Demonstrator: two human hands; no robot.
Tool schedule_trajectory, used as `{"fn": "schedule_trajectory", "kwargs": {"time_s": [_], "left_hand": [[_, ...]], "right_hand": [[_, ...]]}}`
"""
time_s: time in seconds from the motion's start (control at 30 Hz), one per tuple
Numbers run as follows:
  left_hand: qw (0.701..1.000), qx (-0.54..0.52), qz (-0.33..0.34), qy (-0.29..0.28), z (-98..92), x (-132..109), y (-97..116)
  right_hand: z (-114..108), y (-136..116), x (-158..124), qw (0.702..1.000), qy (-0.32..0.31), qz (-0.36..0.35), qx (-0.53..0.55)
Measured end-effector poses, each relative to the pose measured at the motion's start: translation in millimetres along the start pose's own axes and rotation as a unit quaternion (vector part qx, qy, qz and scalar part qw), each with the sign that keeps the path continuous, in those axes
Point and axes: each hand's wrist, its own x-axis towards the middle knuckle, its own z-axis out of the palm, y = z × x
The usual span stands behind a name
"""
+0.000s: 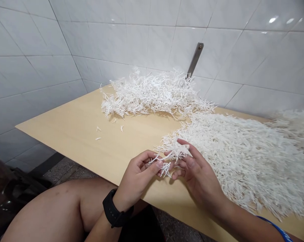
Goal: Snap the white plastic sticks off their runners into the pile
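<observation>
Over the near edge of the board, my left hand [141, 171] pinches a white, branched, plastic-looking sprig [175, 153] between thumb and fingers. My right hand [199, 171] is curled around the sprig's other end, its fingertips touching the fine tips. Some of the right fingertips are hidden behind the strands. Right beside that hand spreads a wide, dense layer of similar white sprigs [242, 151]. Further back lies a looser, tangled heap of white sprigs [152, 92].
The tan board [73, 117] has a pointed left corner and a few loose white bits [98, 129] on it. A grey metal bar [194, 60] leans up behind the heap against the white tiled wall [152, 40]. My bare leg [58, 208] is below the board's front edge.
</observation>
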Motion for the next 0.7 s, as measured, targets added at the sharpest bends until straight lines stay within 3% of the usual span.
{"fn": "schedule_trajectory", "kwargs": {"time_s": [0.17,0.3,0.37,0.5,0.7], "left_hand": [[1.0,0.017,0.019,-0.004,4.2,0.3,3.2],[0.997,0.061,0.05,-0.022,7.5,0.2,5.5],[0.995,0.077,0.05,-0.031,7.4,-0.6,5.5],[0.995,0.075,0.014,-0.07,7.6,-3.7,6.4],[0.984,0.164,0.017,-0.068,10.1,-3.4,6.7]], "right_hand": [[-2.3,6.2,0.0,0.994,-0.073,0.052,-0.065],[1.9,3.3,-0.8,0.983,-0.046,0.024,-0.174],[4.6,1.2,-0.8,0.976,-0.061,0.013,-0.208],[6.4,0.2,-1.2,0.972,-0.076,0.007,-0.221],[3.5,-0.6,-0.5,0.972,-0.04,-0.012,-0.232]]}}
